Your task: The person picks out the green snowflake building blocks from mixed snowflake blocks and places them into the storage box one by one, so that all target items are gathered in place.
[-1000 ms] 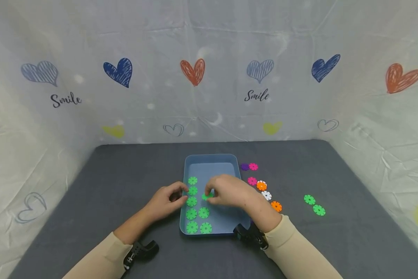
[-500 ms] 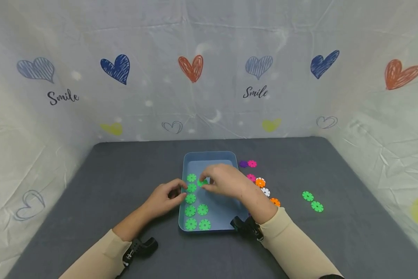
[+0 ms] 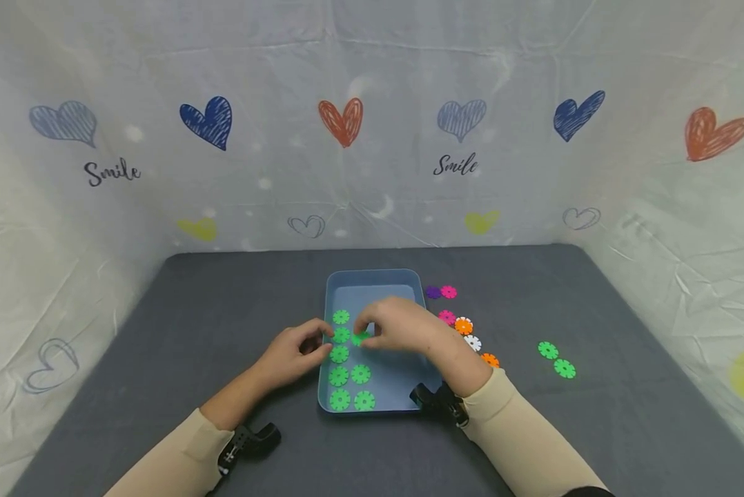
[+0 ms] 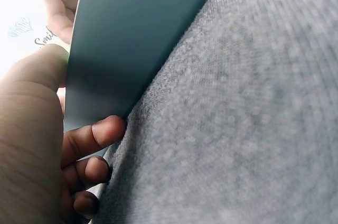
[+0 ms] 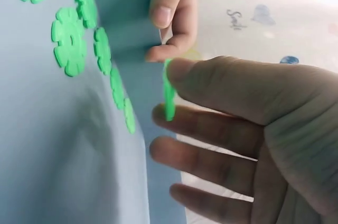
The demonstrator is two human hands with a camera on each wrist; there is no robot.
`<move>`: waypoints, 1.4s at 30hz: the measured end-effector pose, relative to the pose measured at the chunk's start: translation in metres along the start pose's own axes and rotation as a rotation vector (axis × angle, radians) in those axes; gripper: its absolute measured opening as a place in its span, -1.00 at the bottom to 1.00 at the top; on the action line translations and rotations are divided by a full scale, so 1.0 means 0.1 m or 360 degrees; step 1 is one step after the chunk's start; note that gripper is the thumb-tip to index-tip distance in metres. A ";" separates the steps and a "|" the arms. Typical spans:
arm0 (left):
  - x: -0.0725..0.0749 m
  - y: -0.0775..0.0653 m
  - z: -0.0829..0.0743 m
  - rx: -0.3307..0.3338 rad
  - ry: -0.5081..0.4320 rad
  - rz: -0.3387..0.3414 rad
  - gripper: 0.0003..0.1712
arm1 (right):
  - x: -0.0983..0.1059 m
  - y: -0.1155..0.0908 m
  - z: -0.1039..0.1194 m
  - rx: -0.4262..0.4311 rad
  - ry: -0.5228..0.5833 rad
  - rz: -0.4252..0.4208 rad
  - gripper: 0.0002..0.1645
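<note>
A blue rectangular tray (image 3: 390, 297) lies on the dark cloth. My left hand (image 3: 294, 352) holds its left side; in the left wrist view, fingertips (image 4: 108, 129) press the outer wall and the thumb crosses the rim. Over the tray, my right hand (image 3: 403, 326) pinches a green notched plastic disc (image 5: 169, 92) between thumb and index finger, the other fingers spread loosely. Several matching green discs (image 3: 339, 353) run in a column along the tray's left side. Two more, the nearer one a green disc (image 3: 364, 400), sit beside that column at the front.
Two loose green discs (image 3: 556, 359) lie to the right on the dark cloth (image 3: 627, 428). Close to the tray's right side are purple (image 3: 433, 293), pink (image 3: 448, 292), orange (image 3: 464, 326) and white discs (image 3: 473, 342), some partly behind the right arm. A patterned curtain (image 3: 372, 193) stands behind.
With the green disc pinched, my right hand went toward the tray's far end, then came slightly back nearer. My left hand stays at the tray's left side.
</note>
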State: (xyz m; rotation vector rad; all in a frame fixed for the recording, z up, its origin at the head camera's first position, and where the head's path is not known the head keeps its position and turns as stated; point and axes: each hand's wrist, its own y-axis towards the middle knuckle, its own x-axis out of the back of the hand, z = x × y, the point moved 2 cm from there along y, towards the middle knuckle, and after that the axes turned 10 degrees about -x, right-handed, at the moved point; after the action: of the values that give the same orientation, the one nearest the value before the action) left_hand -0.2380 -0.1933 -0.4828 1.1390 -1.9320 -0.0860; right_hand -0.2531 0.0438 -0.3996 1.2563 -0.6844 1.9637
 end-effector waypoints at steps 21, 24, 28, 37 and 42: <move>0.00 0.01 -0.01 0.0008 -0.0001 0.0007 -0.83 | -0.19 0.04 -0.08 -0.0021 0.0084 0.0112 -0.76; 0.01 0.01 -0.02 -0.0003 0.0001 0.0009 -0.83 | -0.18 0.03 -0.07 -0.0013 0.0098 0.0111 -0.76; 0.00 0.02 -0.02 -0.0017 -0.0005 0.0014 -0.83 | -0.15 0.01 -0.08 -0.0049 0.0138 0.0137 -0.76; -0.01 0.05 -0.03 0.0007 -0.0110 -0.0026 -0.82 | 0.25 -0.21 -0.28 -0.0182 0.0161 0.0044 -0.68; -0.01 0.01 -0.01 0.0040 -0.0182 -0.0037 -0.77 | 0.55 -0.52 -0.56 -0.0259 0.0203 -0.0005 -0.71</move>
State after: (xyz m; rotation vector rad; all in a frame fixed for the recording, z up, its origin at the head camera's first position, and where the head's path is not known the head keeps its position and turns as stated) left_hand -0.2379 -0.1915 -0.4818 1.1961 -2.0257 -0.1424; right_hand -0.2596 0.1323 -0.3675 1.0247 -0.7608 1.9251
